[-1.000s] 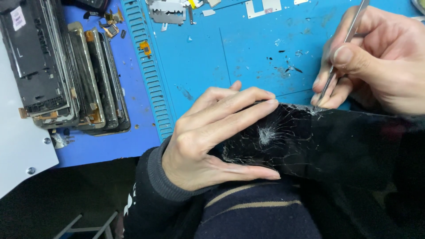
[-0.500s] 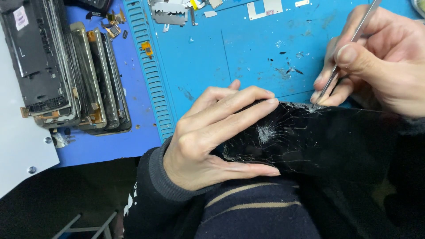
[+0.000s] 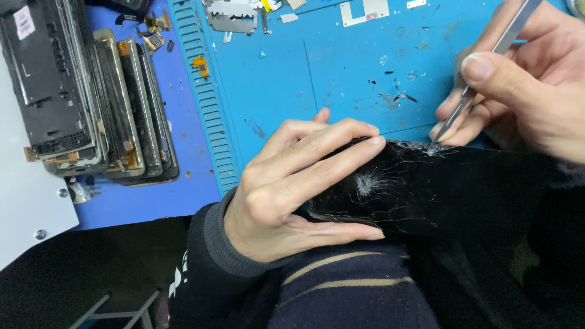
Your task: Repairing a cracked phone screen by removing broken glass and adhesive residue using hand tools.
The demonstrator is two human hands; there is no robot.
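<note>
My left hand [image 3: 292, 183] grips one end of a black phone [image 3: 426, 189] whose glass is cracked, with a star-shaped break near my fingertips. The fingers lie across the top of the phone and the thumb runs under its near edge. My right hand [image 3: 524, 85] holds metal tweezers [image 3: 487, 67] like a pen. Their tip touches the cracked far edge of the phone, where small glass splinters show. The phone lies over my lap at the front edge of a blue work mat [image 3: 341, 79].
A stack of stripped phone frames [image 3: 91, 91] lies on the left of the mat. A razor blade [image 3: 231, 15], small metal plates [image 3: 365, 9] and loose bits sit along the far edge. Dark glass chips [image 3: 396, 94] lie near the tweezers. A grey plate [image 3: 24, 207] is at far left.
The view has shifted slightly. The tweezers' tip has stayed at the phone's cracked far edge, and my left hand has kept the same grip.
</note>
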